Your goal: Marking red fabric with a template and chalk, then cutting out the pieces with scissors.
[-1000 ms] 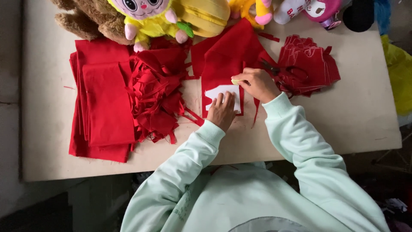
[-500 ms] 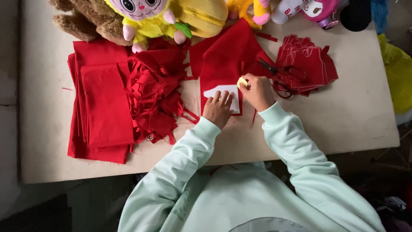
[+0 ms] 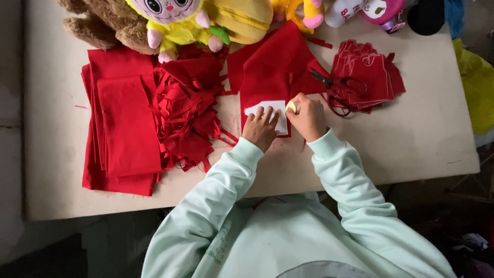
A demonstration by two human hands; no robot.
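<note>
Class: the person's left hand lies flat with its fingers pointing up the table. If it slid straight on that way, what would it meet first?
Probably more of the red felt sheet beyond the white paper template under the left hand; depth is unclear.

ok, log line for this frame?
left hand: flat on white template | right hand: pinching yellow chalk at template edge | red fabric beneath
</note>
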